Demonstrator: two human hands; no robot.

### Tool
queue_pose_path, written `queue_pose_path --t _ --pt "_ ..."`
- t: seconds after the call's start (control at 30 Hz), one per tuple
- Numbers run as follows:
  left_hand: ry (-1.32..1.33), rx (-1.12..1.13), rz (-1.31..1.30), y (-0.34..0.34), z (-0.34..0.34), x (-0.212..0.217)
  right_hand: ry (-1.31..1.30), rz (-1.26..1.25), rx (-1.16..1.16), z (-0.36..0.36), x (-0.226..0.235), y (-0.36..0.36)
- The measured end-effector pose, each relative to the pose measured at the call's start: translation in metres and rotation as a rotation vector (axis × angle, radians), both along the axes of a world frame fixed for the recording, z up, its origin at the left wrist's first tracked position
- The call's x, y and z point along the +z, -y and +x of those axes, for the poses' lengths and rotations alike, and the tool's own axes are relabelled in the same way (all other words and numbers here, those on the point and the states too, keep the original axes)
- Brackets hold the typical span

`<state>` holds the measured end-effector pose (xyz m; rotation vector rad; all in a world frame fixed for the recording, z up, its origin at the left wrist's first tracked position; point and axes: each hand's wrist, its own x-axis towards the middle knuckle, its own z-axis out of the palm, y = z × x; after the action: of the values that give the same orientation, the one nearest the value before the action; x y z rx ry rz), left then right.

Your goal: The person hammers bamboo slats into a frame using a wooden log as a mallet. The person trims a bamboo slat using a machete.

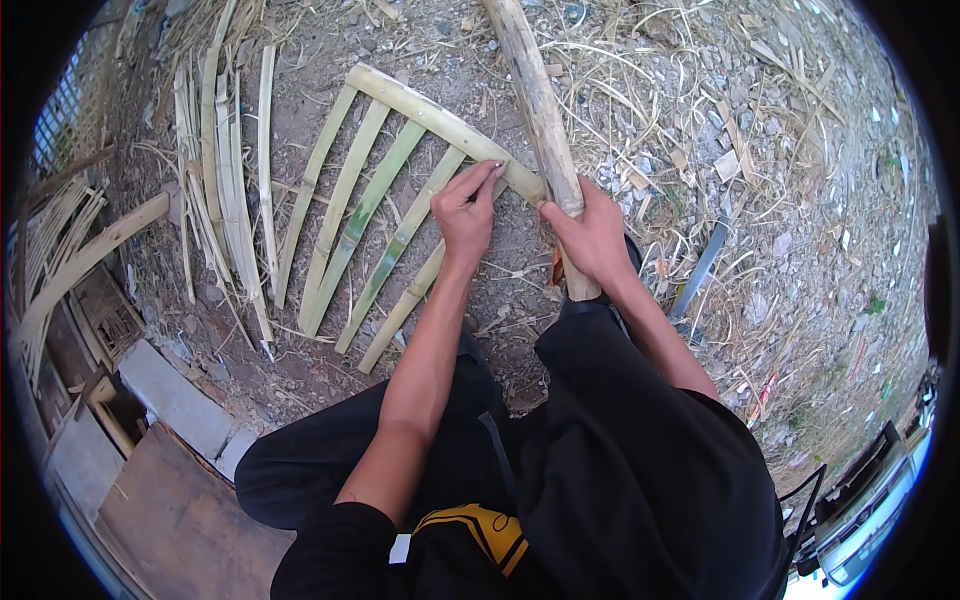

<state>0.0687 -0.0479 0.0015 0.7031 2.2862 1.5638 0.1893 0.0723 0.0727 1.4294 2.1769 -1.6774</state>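
My left hand (466,217) is closed in a pinch over a bamboo crosspiece (420,107). A tiny pale thing shows at its fingertips, too small to name. Several split bamboo slats (352,228), some partly green, fan out from the crosspiece toward me. The crosspiece's right end meets a thick wooden pole (541,100), which slants down to my knee. My right hand (592,238) is closed around the pole, its thumb close to the crosspiece's end. Its other fingers are partly hidden.
Loose bamboo strips (232,170) lie on the ground at left. A long blade (703,268) lies right of my right hand. Boards (190,515) and a grey block (176,398) are at lower left. Shavings and stone chips litter the dirt.
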Motion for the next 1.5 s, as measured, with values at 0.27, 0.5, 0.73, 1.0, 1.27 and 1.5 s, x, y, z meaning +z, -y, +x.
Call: queue_pose_path --t 0.27,0.5,0.73,1.0,1.27,1.5 --pt "-0.003 -0.027 -0.039 0.000 0.001 0.003 -0.022 -0.007 -0.025 0.001 -0.003 0.001" --pt "-0.169 -0.052 -0.047 -0.001 0.002 -0.003 -0.006 -0.002 -0.007 0.001 -0.003 0.000" --pt "-0.329 -0.016 -0.060 -0.003 0.006 -0.010 -0.098 -0.047 -0.002 0.014 -0.022 -0.003" --pt "-0.394 -0.035 -0.086 0.002 0.004 -0.011 -0.103 0.234 0.176 0.042 0.026 -0.039" --pt "-0.390 -0.060 -0.104 0.000 0.005 -0.005 0.143 0.274 0.305 0.097 0.051 -0.047" --pt "-0.336 -0.062 -0.077 0.001 0.004 -0.005 0.253 0.209 0.296 0.113 0.053 -0.041"
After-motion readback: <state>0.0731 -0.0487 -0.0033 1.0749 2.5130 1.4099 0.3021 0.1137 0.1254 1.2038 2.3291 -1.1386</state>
